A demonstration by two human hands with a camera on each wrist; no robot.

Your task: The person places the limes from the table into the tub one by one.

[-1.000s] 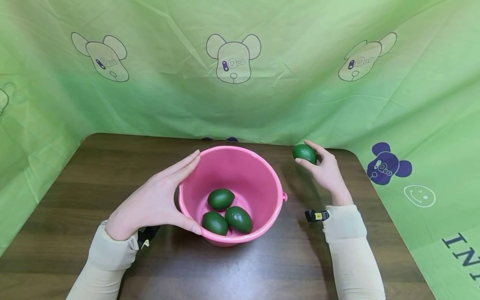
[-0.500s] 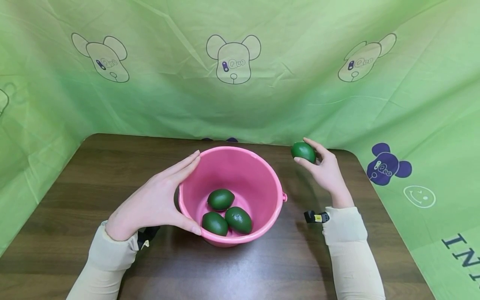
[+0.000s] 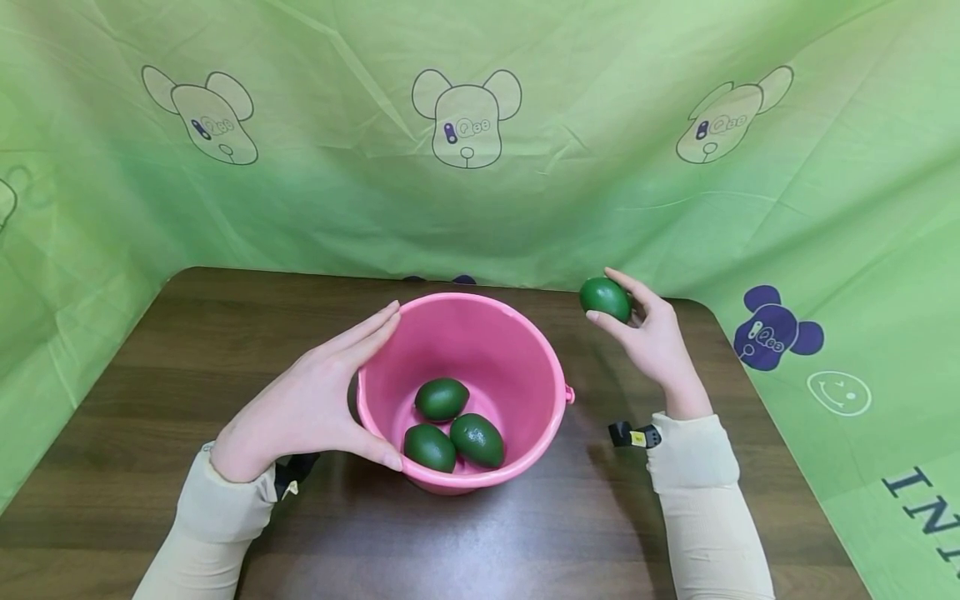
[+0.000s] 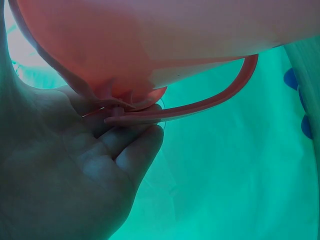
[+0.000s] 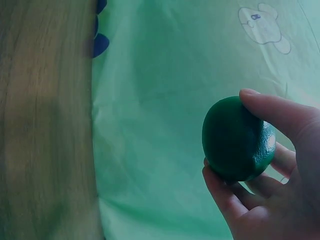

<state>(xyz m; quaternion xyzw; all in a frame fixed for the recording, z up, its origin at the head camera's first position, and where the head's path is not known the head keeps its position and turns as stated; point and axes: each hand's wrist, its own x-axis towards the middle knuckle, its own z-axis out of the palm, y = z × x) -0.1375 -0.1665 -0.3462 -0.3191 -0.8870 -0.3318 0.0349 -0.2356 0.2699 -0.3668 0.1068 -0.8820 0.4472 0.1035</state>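
In the head view a pink bucket (image 3: 465,333) stands tilted toward the camera on the table, with three dark green oval fruits inside, among them a glossy green fruit (image 3: 477,440). My left hand (image 3: 307,400) holds the bucket's left side, thumb at the near rim and fingers toward the far rim. The left wrist view has fingers curled by the root of the bucket's pink handle (image 4: 215,102). To the right of the bucket, my right hand (image 3: 651,337) pinches another green fruit (image 5: 237,140), pebbly and shiny, between thumb and fingers, raised off the table.
The dark wooden table (image 3: 187,350) has rounded far corners. A green cloth (image 3: 360,200) printed with bear heads hangs behind it and along both sides. Black straps, including the right strap (image 3: 633,434), sit at the wrists.
My right hand has lifted the green fruit slightly upward and a little to the left. The left hand, the bucket and the fruits inside have stayed put.
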